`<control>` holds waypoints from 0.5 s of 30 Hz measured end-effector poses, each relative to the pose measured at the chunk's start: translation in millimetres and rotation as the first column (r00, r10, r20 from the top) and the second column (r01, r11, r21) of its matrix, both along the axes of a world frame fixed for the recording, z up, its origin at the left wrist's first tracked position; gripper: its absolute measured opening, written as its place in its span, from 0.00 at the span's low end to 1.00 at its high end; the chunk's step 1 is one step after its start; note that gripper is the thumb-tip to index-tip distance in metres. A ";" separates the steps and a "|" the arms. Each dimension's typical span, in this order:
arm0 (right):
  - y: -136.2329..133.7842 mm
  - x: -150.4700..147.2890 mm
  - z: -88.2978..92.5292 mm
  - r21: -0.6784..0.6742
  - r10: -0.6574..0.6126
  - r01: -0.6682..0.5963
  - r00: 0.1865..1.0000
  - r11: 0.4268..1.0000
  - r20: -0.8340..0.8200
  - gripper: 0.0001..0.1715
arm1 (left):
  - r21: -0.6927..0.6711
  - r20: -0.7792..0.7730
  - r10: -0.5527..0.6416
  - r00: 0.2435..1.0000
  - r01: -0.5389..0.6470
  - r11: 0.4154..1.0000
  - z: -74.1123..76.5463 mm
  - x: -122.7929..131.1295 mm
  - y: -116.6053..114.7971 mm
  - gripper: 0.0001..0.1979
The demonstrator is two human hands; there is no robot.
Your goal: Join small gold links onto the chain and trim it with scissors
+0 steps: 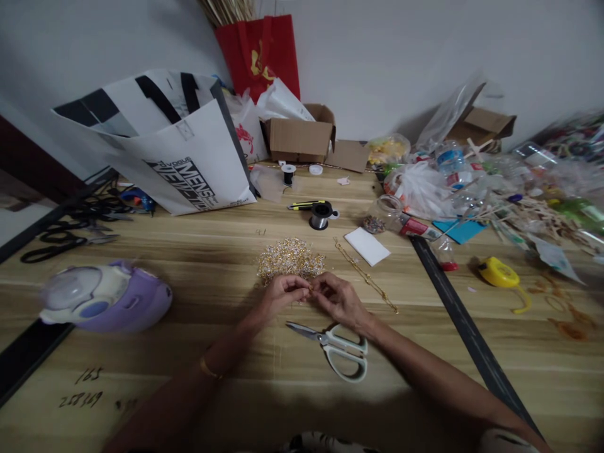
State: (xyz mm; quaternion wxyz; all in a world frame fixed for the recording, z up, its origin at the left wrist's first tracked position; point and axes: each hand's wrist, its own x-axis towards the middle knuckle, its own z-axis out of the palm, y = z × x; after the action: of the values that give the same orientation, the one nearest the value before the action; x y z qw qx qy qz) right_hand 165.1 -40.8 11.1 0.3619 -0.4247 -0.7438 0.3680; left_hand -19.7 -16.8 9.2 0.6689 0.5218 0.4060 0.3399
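My left hand [284,296] and my right hand [338,298] meet fingertip to fingertip over the wooden table, both pinched closed. Whatever sits between the fingertips is too small to name. Just behind them lies a heap of small gold and silver pieces [287,257], partly hidden by the fingers. A gold chain [361,270] stretches diagonally to the right of my right hand. Below the hands, scissors with pale handles [330,343] rest on the table, blades pointing left. A spool of silver wire [320,215] stands behind the heap.
On the left are a purple and white device [113,299], black-handled scissors [70,236] and a large white bag [189,163]. A cardboard box [299,138] stands at the back. To the right are a white card [367,246], a glass jar [384,214], a yellow tape measure [499,272] and piled plastic bottles.
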 end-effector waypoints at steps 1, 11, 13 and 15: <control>0.1 -0.9 0.1 -0.061 -0.002 -0.001 0.999 0.998 -0.049 0.11 | 0.010 -0.012 0.002 1.000 -0.002 1.000 0.9 -0.1 -0.5 0.13; 6.8 -0.5 -5.3 -0.453 -0.070 -0.141 0.906 0.881 -0.418 0.21 | 0.146 -0.106 -0.018 0.994 0.034 0.989 4.5 1.4 -1.8 0.09; 8.4 0.9 -5.6 -0.466 -0.089 -0.140 0.895 0.874 -0.437 0.20 | 0.134 -0.099 -0.020 0.995 0.033 0.990 2.6 1.2 -1.0 0.10; 10.0 2.3 -5.6 -0.481 -0.107 -0.141 0.886 0.865 -0.451 0.20 | 0.115 -0.100 -0.012 0.995 0.024 0.993 0.4 0.8 -0.1 0.11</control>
State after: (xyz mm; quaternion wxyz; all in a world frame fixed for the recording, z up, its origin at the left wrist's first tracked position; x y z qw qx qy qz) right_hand 167.4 -30.7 5.5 0.4026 -0.3966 -0.5182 0.6419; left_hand -18.9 -16.8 9.6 0.6195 0.5796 0.4134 0.3308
